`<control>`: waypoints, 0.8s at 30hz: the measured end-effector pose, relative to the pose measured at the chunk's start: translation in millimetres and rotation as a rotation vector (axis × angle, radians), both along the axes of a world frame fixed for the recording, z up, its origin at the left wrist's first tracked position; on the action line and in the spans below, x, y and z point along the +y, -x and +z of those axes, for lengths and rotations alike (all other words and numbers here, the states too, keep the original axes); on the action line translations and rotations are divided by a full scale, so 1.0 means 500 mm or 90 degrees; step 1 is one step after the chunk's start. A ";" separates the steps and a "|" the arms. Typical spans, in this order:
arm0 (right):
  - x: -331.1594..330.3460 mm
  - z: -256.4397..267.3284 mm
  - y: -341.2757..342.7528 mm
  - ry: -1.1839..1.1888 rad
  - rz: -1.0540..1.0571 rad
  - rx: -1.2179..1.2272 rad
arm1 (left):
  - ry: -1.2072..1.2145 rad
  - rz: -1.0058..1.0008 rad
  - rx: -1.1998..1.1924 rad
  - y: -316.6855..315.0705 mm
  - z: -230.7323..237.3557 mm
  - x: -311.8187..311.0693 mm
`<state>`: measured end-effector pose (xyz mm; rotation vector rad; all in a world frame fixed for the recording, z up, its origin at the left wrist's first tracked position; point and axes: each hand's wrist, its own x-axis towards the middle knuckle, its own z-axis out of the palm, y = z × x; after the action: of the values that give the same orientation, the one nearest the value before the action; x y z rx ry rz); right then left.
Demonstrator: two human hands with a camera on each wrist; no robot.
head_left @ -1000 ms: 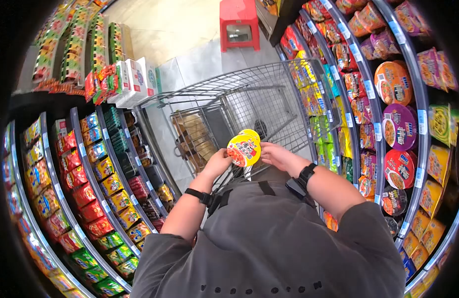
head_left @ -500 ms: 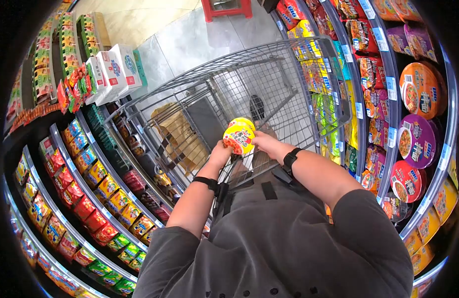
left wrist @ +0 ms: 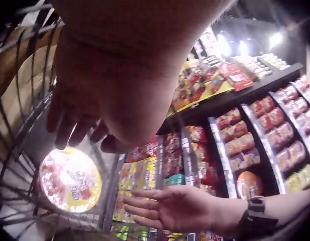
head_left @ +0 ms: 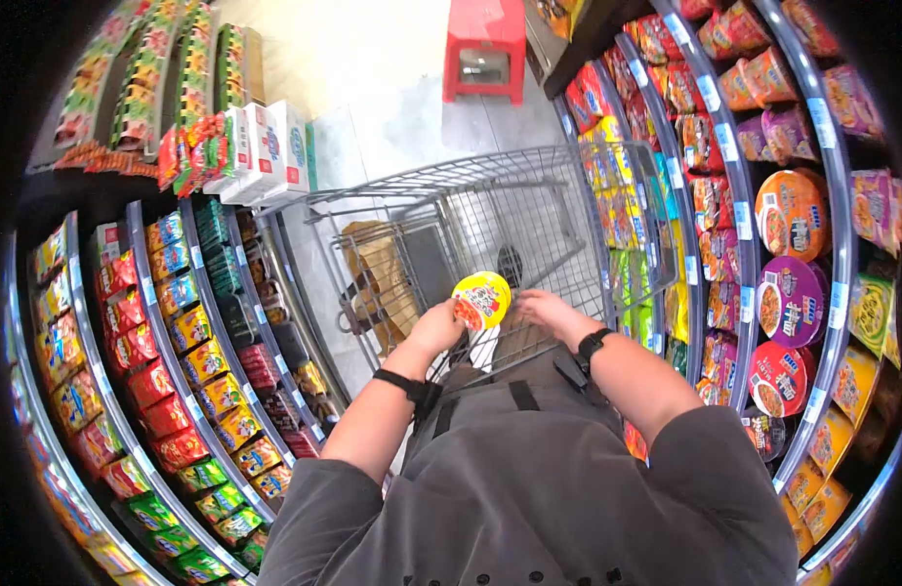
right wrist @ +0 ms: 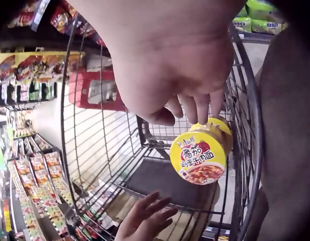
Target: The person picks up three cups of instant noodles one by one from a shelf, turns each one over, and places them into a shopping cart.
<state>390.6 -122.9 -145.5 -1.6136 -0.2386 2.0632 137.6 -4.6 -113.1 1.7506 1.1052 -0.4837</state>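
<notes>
A yellow instant noodle cup (head_left: 482, 298) with a noodle picture on its lid is in front of my torso, over the wire shopping cart (head_left: 656, 200). In the right wrist view a second yellow-lidded cup (right wrist: 215, 123) shows partly behind it. My left hand (head_left: 438, 327) is at the near left of the noodle cup, its fingers loose and apart from it in the right wrist view. To the right, my right hand (head_left: 549, 313) has its fingers extended, fingertips close over the rear cup in its wrist view.
Inside the cart are a grey panel (head_left: 431, 264) and a brown paper bag (head_left: 381, 269). Shelves of packaged noodles (head_left: 163, 386) stand left, and more with large noodle bowls (head_left: 793, 213) right. A red stool (head_left: 485, 39) stands ahead, and white boxes (head_left: 266, 151) at the left.
Half a second ago both hands held the noodle cup between them. The right hand has since moved off to the right, and the left hand's fingers have loosened. The head view has tilted up.
</notes>
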 end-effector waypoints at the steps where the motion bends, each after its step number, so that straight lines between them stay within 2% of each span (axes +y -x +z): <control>1: -0.007 0.035 -0.006 0.008 -0.048 -0.014 | -0.033 -0.033 -0.034 0.005 0.040 0.006; 4: -0.046 0.132 -0.022 -0.014 -0.132 -0.039 | -0.126 -0.077 -0.129 0.043 0.161 0.019; 7: -0.121 0.170 -0.030 -0.062 -0.235 -0.010 | -0.223 -0.080 -0.159 0.111 0.227 0.007; 9: -0.185 0.203 -0.029 -0.149 -0.320 0.059 | -0.258 -0.078 -0.191 0.159 0.255 0.000; 11: -0.246 0.240 -0.012 -0.146 -0.399 0.037 | -0.200 -0.035 -0.207 0.204 0.272 -0.013; 13: -0.327 0.256 0.002 -0.173 -0.444 0.031 | -0.137 -0.048 -0.193 0.238 0.287 -0.021; 14: -0.368 0.255 0.011 -0.174 -0.470 0.017 | -0.048 -0.015 -0.187 0.249 0.305 -0.024; 15: -0.409 0.259 0.023 -0.179 -0.494 0.020 | -0.054 -0.031 -0.200 0.268 0.276 -0.028; 17: -0.476 0.281 0.055 -0.153 -0.526 -0.013 | 0.008 0.035 -0.360 0.296 0.195 -0.032; 18: -0.511 0.283 0.072 -0.158 -0.542 -0.021 | 0.030 0.054 -0.313 0.289 0.237 -0.034; 21: -0.597 0.293 0.111 -0.157 -0.609 -0.034 | 0.006 0.074 -0.283 0.269 0.261 -0.038; 22: -0.619 0.297 0.123 -0.155 -0.615 -0.040 | 0.005 0.052 -0.267 0.255 0.288 -0.041; 24: -0.657 0.307 0.144 -0.155 -0.637 -0.046 | -0.015 -0.002 -0.286 0.231 0.285 -0.046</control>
<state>318.6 -451.5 7.9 -1.2611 0.2518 1.1547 21.9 -27.7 29.3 1.7686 0.7897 -0.0685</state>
